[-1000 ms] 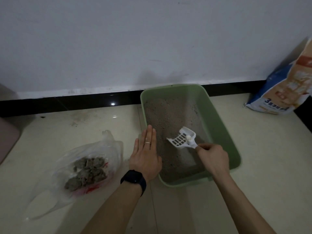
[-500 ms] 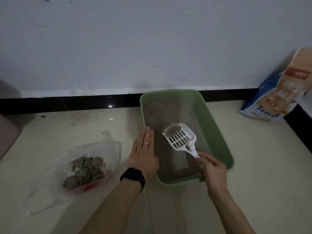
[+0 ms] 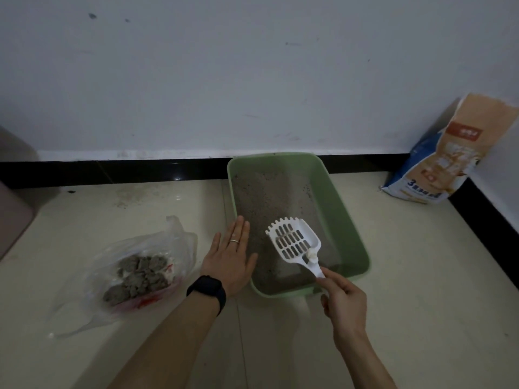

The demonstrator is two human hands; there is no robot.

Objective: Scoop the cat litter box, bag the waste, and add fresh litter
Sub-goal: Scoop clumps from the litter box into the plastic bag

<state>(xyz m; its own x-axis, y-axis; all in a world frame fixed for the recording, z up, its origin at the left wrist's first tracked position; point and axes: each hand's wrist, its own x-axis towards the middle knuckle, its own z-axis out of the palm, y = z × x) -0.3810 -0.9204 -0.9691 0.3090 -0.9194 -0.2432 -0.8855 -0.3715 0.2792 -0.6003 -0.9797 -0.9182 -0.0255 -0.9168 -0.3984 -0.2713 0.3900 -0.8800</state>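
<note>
A green litter box (image 3: pixel 352 220) with grey litter stands on the floor against the wall. My left hand (image 3: pixel 230 259) lies flat with straight fingers on its left rim. My right hand (image 3: pixel 341 300) grips the handle of a white slotted scoop (image 3: pixel 292 242), held above the litter near the box's front end; the scoop looks empty. A clear plastic bag (image 3: pixel 140 272) with grey clumps of waste lies open on the floor to the left. A blue and orange bag of fresh litter (image 3: pixel 438 158) leans in the right corner.
Pale floor tiles spread around the box. A black skirting strip (image 3: pixel 112 171) runs along the white wall and down the right side. A brownish object (image 3: pixel 14 214) sits at the far left edge.
The scoop has come up out of the litter and now faces upward, drawn toward the box's front end with my right hand. The small clump seen in it half a second ago is gone. My left hand stayed on the rim.
</note>
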